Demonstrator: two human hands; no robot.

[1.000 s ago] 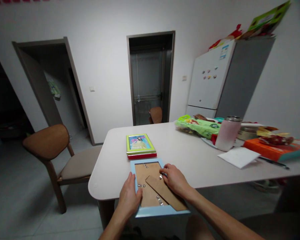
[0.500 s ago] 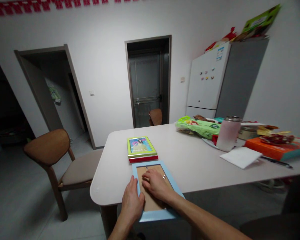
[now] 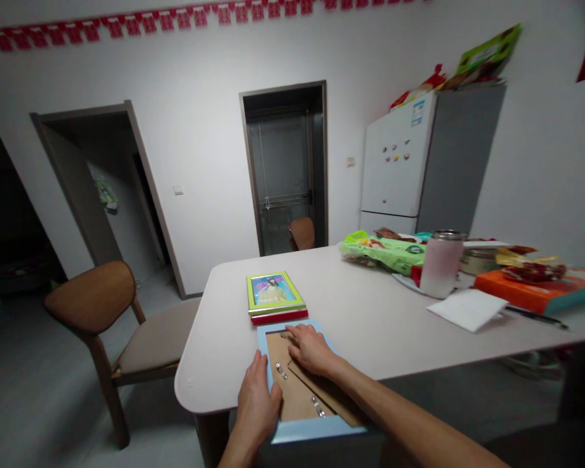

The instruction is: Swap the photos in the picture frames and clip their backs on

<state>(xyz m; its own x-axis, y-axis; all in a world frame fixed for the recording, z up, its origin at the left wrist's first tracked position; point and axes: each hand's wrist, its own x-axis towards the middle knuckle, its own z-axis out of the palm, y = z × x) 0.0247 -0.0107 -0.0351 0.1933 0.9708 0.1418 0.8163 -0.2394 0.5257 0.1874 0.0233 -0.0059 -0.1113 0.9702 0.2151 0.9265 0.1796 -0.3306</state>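
Observation:
A light blue picture frame (image 3: 312,430) lies face down at the near edge of the white table (image 3: 370,312), its brown backing board (image 3: 292,390) and fold-out stand (image 3: 329,393) facing up. My left hand (image 3: 257,402) grips the frame's left edge, fingers curled over it. My right hand (image 3: 311,348) lies on the upper part of the backing board, fingers pressed down near a metal clip. Just beyond, a green picture frame (image 3: 273,292) with a photo is stacked on a red frame (image 3: 279,317).
A wooden chair (image 3: 107,318) stands left of the table. On the right side of the table are a green snack bag (image 3: 385,250), a pink tumbler (image 3: 441,262), a white paper (image 3: 468,309), a pen (image 3: 536,316) and an orange box (image 3: 541,289). A fridge (image 3: 419,162) stands behind.
My right hand moved from the frame's right clip to the left, then up to the top of the backing board. The stand, hidden half a second ago, shows again. The view tilted up a little.

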